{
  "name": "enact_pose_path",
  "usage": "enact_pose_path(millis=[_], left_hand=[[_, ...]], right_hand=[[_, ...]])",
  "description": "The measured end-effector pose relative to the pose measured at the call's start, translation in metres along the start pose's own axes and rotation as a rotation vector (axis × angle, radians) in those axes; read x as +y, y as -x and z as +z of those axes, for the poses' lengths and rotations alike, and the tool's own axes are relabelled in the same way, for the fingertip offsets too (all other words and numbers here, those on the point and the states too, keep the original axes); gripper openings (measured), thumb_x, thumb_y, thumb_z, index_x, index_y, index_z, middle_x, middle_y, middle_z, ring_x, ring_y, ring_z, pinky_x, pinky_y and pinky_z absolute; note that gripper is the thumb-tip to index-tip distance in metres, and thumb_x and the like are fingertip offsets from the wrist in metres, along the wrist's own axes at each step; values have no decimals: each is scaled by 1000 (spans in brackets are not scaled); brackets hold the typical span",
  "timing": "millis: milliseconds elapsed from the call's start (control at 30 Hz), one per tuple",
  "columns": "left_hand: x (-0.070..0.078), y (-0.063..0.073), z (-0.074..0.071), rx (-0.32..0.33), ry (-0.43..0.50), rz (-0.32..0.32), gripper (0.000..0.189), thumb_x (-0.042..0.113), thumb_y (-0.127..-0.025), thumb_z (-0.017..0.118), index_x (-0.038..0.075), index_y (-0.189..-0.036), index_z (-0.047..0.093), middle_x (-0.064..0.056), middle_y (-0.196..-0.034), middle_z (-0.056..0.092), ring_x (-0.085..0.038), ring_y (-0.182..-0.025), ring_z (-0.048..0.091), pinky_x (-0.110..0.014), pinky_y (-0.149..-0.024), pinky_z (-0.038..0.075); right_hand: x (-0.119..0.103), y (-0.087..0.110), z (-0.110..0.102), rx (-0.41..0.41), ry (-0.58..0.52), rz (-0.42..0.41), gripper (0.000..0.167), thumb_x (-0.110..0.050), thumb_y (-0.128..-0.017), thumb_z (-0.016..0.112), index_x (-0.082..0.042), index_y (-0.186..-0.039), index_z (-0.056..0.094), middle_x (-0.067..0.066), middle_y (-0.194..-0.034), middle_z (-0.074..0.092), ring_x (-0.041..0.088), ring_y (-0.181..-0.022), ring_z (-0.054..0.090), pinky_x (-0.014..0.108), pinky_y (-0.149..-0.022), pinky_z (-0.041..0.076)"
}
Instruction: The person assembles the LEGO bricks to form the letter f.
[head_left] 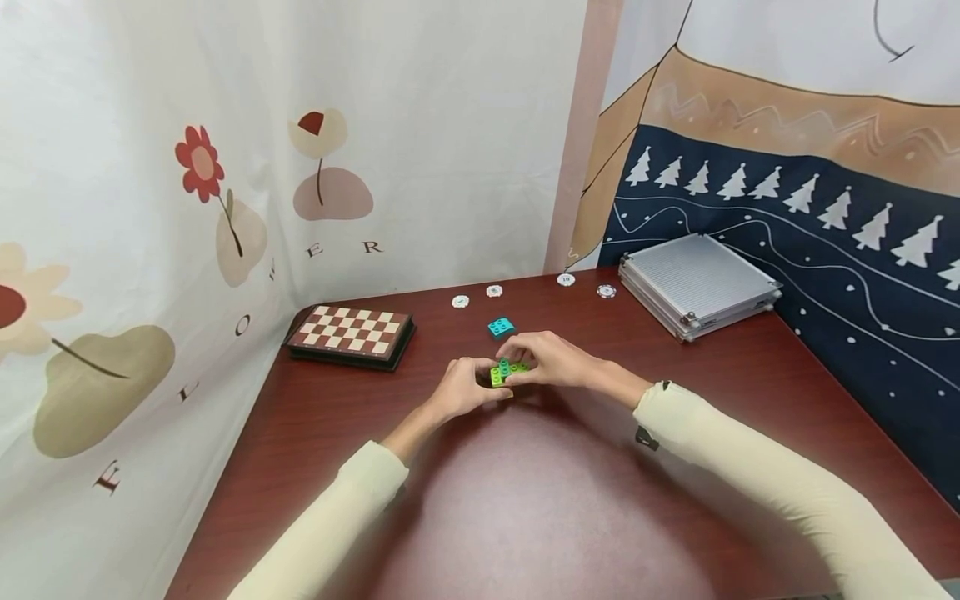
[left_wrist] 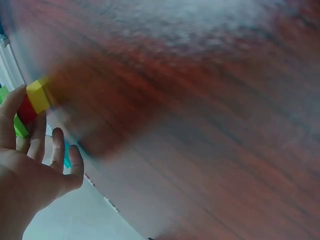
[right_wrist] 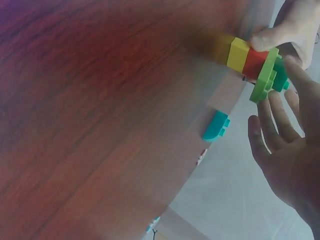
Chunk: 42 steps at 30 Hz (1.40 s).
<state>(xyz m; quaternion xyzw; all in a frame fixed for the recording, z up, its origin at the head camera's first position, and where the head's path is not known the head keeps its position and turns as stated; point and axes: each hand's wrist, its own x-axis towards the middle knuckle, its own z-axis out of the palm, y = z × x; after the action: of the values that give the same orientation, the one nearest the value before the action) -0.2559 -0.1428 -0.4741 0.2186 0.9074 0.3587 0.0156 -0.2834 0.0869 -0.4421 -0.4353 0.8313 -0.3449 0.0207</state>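
Both hands meet around a small stack of toy building bricks near the table's middle. In the right wrist view the stack runs from a yellow brick [right_wrist: 238, 53] on the table through a red brick [right_wrist: 255, 63] and a lime brick [right_wrist: 264, 82] to a green brick [right_wrist: 281, 75]. My left hand [head_left: 459, 390] grips the stack's lower part, its thumb at the red brick. My right hand [head_left: 553, 360] pinches the green brick at the top, with other fingertips by the lime brick. A teal brick [head_left: 500, 327] lies just beyond the hands.
A checkered board box [head_left: 350, 333] lies at the back left. Several poker chips, one a white chip [head_left: 461, 302], lie along the back edge. A silver case [head_left: 697, 283] stands at the back right. Printed curtains [head_left: 450, 150] hang behind the table [head_left: 570, 500].
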Motion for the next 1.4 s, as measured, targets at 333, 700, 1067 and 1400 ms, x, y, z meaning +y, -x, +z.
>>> enact_pose_path(millis=[333,700,1067,1400], left_hand=[[5,3,-19,-27,15,14,61,33,-81,91,10,-132,70,-4,-119,75,-24,-112,68,-47,-100,52],[8,1,-27,-5,70,59,52,33,-86,88,10,-130,73,1,-118,77,-23,-118,68,-49,-102,51],[8,-2,-21,11,62,64,41,32,-87,87,13,-122,78,4,-112,78,-20,-113,69,-45,-96,54],[11,-2,-22,9,55,27,39,35,-86,87,17,-120,79,4,-110,78,-16,-111,70,-43,-96,55]], right_hand=[[10,-7,-24,46,-41,29,46,-27,-90,84,-5,-128,67,14,-117,73,24,-108,68,44,-92,58],[57,-24,-32,132,15,128,45,-18,-91,83,-1,-129,68,15,-125,71,30,-115,67,47,-98,55],[83,-40,-20,125,61,203,45,-16,-91,83,0,-131,68,17,-128,71,32,-119,66,49,-102,51],[91,-53,-7,91,39,214,42,-14,-93,81,-1,-131,68,16,-129,71,28,-123,66,45,-105,50]])
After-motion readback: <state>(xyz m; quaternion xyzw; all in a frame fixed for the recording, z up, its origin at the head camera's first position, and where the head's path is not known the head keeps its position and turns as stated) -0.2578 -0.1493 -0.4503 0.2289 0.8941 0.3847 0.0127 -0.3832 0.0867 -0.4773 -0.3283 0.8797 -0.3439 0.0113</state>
